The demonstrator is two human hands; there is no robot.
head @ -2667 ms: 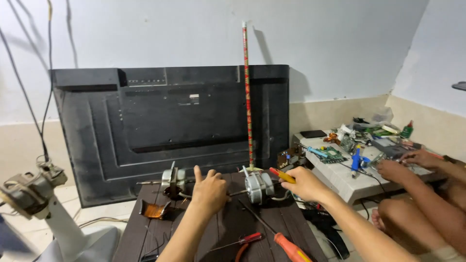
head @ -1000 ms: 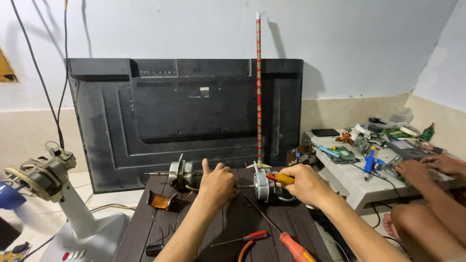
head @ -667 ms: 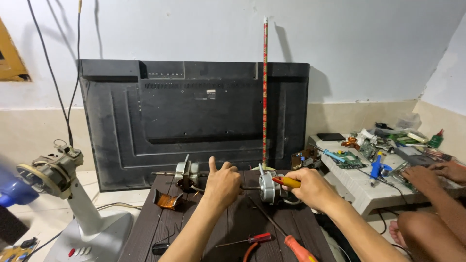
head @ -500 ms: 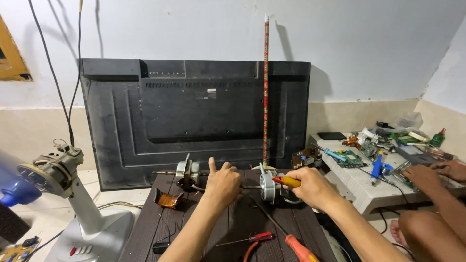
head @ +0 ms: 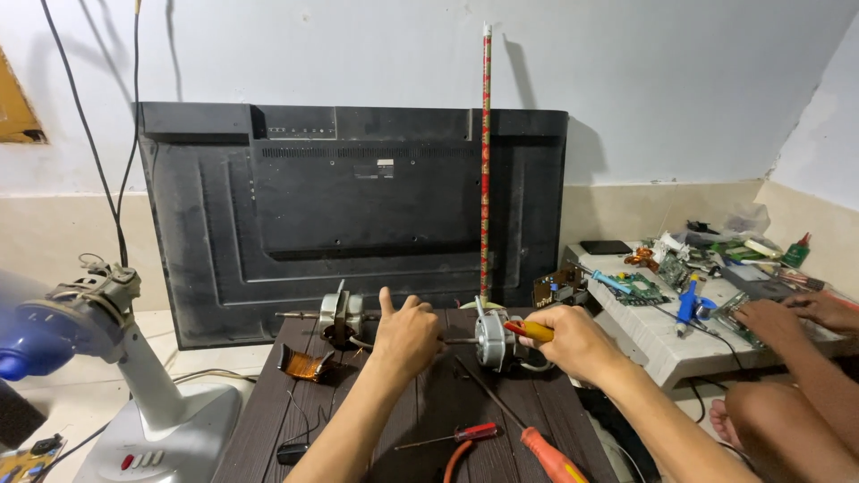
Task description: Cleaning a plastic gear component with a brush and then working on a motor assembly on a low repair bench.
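The right hand (head: pixel 573 344) has its fingers clamped round the yellow handle of a screwdriver (head: pixel 530 331), the tip set against the side of a small silver fan motor (head: pixel 490 340) that stands on the dark wooden worktop (head: pixel 268 411). The left hand (head: pixel 407 335) is curled shut on the motor's shaft (head: pixel 458 341), thumb sticking up, steadying it from the other side. Over the last few seconds both hands have kept the same grip and the motor has not shifted on the boards; only the head has leaned in and turned a little, so the work reads as held at the same point, tool on the casing.

Just left of the left hand a second motor part (head: pixel 338 315) stands near a piece of copper winding (head: pixel 300 362). Nearer the body lie a red-handled screwdriver (head: pixel 452 436) and an orange-handled one (head: pixel 555 456). Behind stands a black television back (head: pixel 353 206) with a thin red patterned rod (head: pixel 486 161) leaning upright. A fan stand (head: pixel 134 376) is at the far left; at the right another person's hand (head: pixel 769 317) works over a low white table (head: pixel 653 335) strewn with circuit boards
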